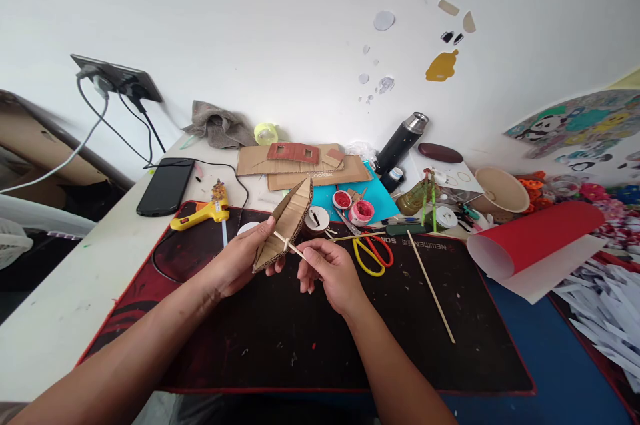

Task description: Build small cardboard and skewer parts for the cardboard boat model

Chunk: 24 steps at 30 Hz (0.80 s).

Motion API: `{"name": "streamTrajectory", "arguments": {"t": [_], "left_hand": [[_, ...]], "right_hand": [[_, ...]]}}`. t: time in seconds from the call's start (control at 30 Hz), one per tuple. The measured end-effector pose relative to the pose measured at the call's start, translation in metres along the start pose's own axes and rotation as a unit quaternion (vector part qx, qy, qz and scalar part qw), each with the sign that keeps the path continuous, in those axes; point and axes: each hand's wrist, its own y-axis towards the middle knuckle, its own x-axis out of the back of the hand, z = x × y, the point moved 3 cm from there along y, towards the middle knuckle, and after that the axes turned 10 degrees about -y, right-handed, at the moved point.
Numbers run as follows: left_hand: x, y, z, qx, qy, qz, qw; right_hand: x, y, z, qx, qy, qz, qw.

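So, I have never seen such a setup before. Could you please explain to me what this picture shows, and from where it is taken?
There is no machine here; a person works bare-handed. The single picture comes from a camera worn on the person's head, looking forward and down.

The left hand holds a boat-shaped cardboard piece. The right hand holds a thin stick against it.

Below them is a dark mat on a pale table. Nearby you can see a yellow glue gun, scissors with red and yellow handles, an open pot of probably red paint, and a longer stick. A phone lies at the left.
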Motion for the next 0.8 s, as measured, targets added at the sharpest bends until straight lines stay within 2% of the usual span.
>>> {"name": "streamTrajectory", "arguments": {"t": [0.8], "left_hand": [[-0.001, 0.0002, -0.0007, 0.001, 0.0, 0.003, 1.0]], "right_hand": [[0.0004, -0.0004, -0.0016, -0.004, 0.003, -0.003, 1.0]]}}
